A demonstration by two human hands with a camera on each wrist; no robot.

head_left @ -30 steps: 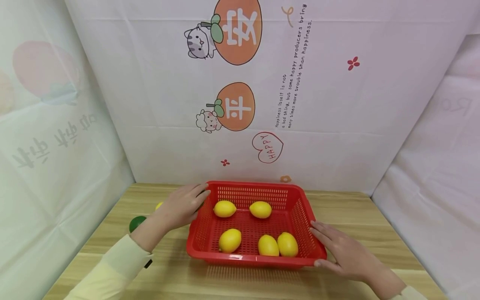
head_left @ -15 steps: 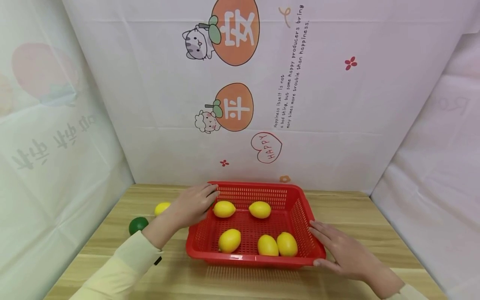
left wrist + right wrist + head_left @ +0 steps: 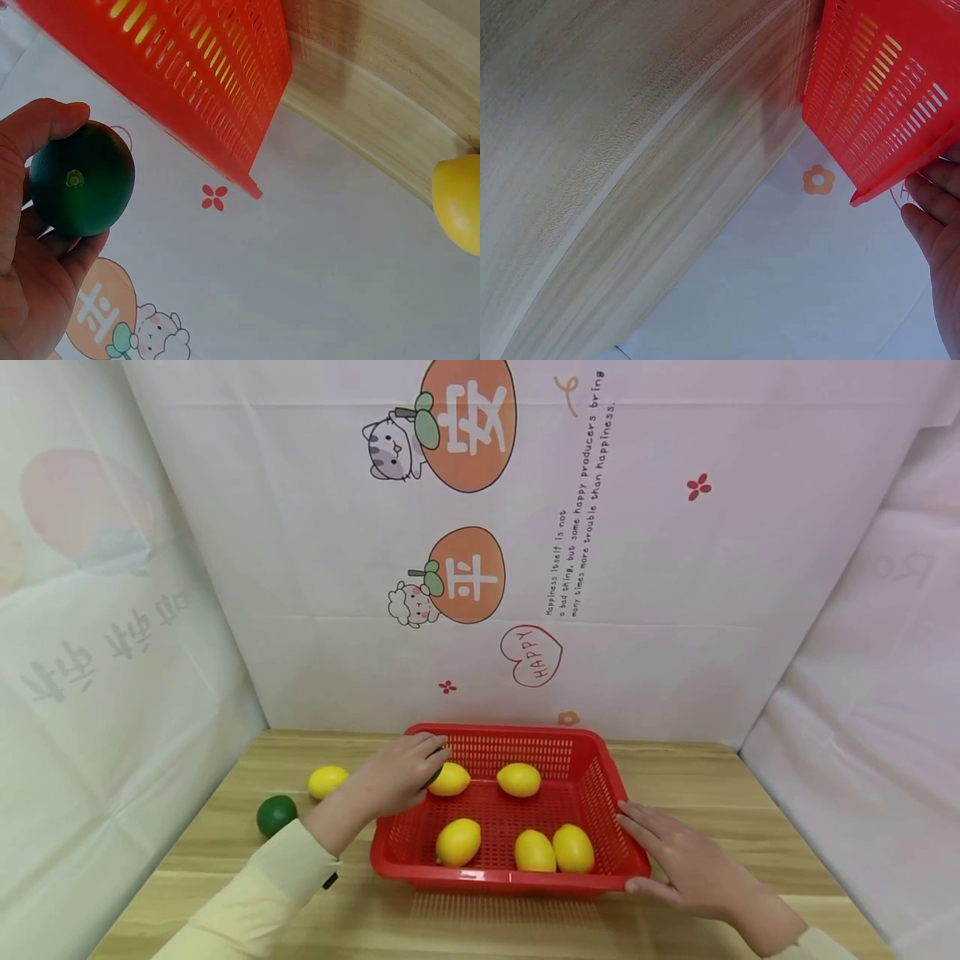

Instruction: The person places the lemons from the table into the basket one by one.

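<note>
My left hand [image 3: 396,772] grips a dark green lime [image 3: 82,180], thumb on one side and fingers on the other. In the head view, only a dark sliver of that lime shows past the fingers. The hand is over the left side of a red plastic basket [image 3: 480,878]. Several yellow lemons lie inside it, among them one lemon [image 3: 519,780] at the back and one lemon [image 3: 458,842] at the front left. Against the basket's right rim rests my right hand [image 3: 690,867], its fingers extended along the outside and holding nothing.
Left of the basket, another green lime [image 3: 277,817] and a lemon [image 3: 327,782] lie on the wooden table [image 3: 225,877]. A white printed cloth [image 3: 660,610] rises behind the table, and white cloth also hangs at both sides.
My left hand has moved right with the lime, from the basket's left edge to over its inside. The lemon on the table has come into fuller view. My right hand stays at the rim.
</note>
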